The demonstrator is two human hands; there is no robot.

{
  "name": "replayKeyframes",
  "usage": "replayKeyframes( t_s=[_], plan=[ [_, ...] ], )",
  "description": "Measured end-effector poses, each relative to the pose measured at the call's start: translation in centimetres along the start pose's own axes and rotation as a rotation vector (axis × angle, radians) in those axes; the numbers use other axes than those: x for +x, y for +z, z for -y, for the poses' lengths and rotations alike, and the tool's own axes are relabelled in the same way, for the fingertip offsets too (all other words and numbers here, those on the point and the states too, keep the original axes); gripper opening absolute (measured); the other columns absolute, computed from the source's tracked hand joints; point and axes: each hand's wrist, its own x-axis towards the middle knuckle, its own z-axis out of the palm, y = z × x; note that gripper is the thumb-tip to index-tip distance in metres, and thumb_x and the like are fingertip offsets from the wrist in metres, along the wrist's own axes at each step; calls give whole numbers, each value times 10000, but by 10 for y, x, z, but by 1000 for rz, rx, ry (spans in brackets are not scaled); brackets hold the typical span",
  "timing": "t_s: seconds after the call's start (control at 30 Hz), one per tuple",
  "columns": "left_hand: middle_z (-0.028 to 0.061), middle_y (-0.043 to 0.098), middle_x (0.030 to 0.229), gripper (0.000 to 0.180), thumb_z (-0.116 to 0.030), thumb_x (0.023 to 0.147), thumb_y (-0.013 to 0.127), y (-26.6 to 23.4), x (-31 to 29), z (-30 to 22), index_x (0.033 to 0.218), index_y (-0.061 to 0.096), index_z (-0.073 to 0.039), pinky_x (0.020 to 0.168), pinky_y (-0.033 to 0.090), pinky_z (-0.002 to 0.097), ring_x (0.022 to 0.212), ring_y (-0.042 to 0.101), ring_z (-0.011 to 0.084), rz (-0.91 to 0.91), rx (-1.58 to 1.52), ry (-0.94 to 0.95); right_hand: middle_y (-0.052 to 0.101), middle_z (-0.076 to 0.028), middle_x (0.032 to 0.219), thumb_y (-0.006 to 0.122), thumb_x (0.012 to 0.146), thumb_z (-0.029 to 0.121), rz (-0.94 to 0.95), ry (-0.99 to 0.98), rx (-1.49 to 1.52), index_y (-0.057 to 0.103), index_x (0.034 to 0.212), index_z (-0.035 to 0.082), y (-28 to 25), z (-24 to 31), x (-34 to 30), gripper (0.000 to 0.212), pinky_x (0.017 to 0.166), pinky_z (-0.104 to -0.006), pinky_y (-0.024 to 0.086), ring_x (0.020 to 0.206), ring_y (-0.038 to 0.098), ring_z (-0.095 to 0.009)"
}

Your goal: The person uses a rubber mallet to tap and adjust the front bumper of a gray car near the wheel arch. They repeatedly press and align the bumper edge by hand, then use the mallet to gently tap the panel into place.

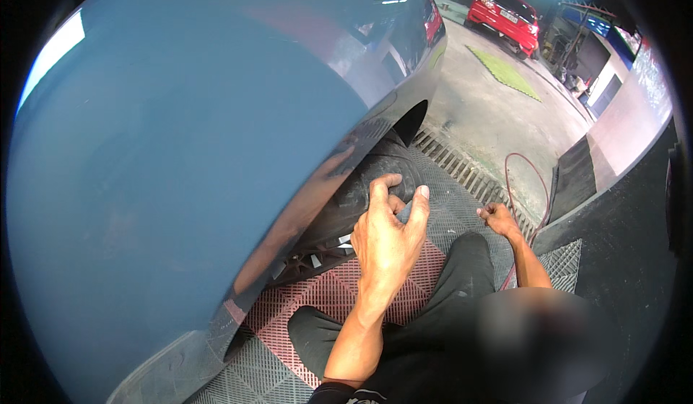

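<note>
My left hand [390, 223] is raised in front of the wheel arch of a blue-grey car body [195, 129]. Its thumb and bent fingers stand apart, with nothing visible between them. Behind those fingers is a dark, rounded, tyre-like surface [339, 205], partly hidden by the hand and the panel. Farther right, my right hand [499, 220] hangs over the floor beside my knee. Its fingers are curled together, and whatever may be in them cannot be made out. A thin red hose [507, 180] loops behind it.
Grey and red grid tiles [271, 314] lie under my legs. Beyond a slotted floor drain [462, 162], a green mat [504, 72] lies before a red car [505, 18]. A dark panel [606, 238] rises at the right. A blurred patch hides the lower right.
</note>
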Motion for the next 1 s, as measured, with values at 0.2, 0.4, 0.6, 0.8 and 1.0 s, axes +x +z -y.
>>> replayKeyframes(
  t_s=[0.2,0.4,0.6,0.8,1.0],
  plan=[
    [98,677,689,451,-352,968,707,-10,1,4,1263,594,-31,650,516,489,655,703,344,76,-56,-10,747,-229,974,703,974,357,-113,-152,35,727,1094,-50,-26,91,-39,426,859,-451,539,928,728,-321],
    [147,701,745,451,-352,978,684,-12,2,8,1280,591,-30,675,531,513,708,721,385,114,-96,-8,747,-220,905,677,984,386,-265,-290,54,743,1092,-10,-40,193,-73,416,796,-450,542,859,729,-337],
    [182,733,814,453,-364,983,666,-13,3,8,1299,591,-49,722,536,536,778,728,431,149,-84,-17,741,-196,810,684,973,432,-475,-408,63,750,1028,5,-40,263,-65,436,730,-466,542,774,734,-354],
    [208,744,842,460,-378,990,648,-20,5,5,1306,590,-49,774,535,557,830,727,462,168,-74,-34,732,-198,774,717,914,458,-589,-426,58,731,905,12,-50,326,-55,447,696,-486,537,776,733,-378],
    [200,756,858,481,-382,976,675,-19,4,9,1303,606,-35,771,549,475,805,742,386,160,-78,-19,724,-200,788,660,886,271,-665,-409,-49,692,948,2,-53,341,-27,278,730,-489,541,791,725,-394]
  ],
)
